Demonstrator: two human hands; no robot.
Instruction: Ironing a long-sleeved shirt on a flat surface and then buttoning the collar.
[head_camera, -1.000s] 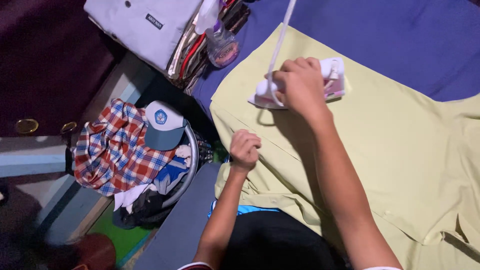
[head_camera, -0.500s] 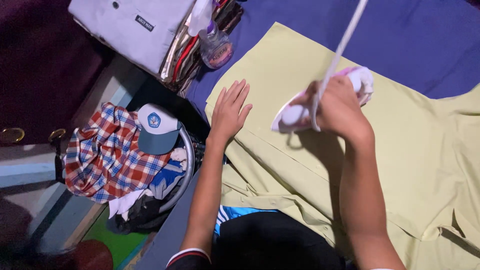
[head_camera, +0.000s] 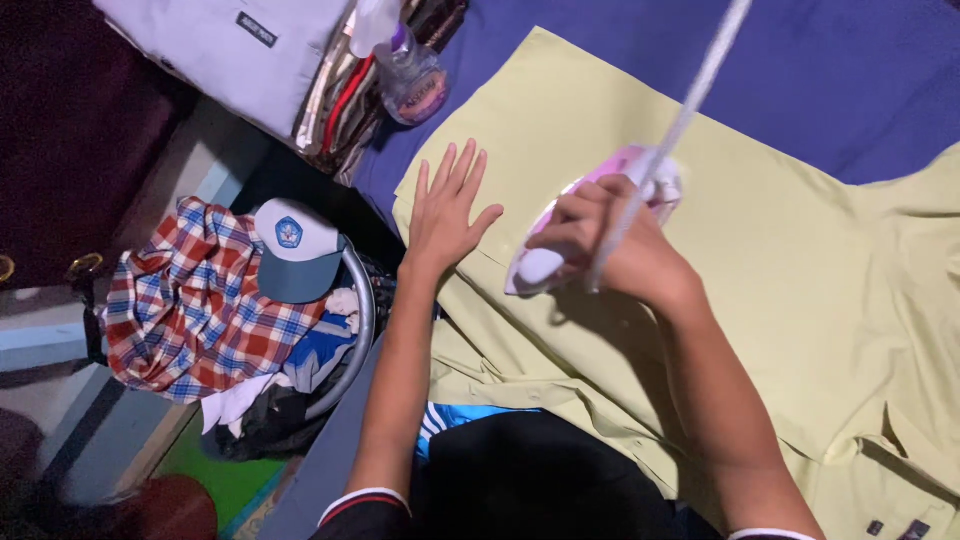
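Right hand (head_camera: 620, 250) grips the pink-and-white iron (head_camera: 585, 225) firmly; left hand (head_camera: 445, 215), at nine o'clock, lies flat and open on the pale yellow-green cotton shirt (head_camera: 760, 260), much still rumpled.

Two bare forearms, no rings, watch or bands visible. Left hand (head_camera: 445, 215) and right hand (head_camera: 610, 245) ungloved. Dark short sleeves, each ending in a cuff edged with a white stripe; thin red line beside the white on the left cuff. Dark garment over the torso, bright blue patch with white stripes at its upper edge.
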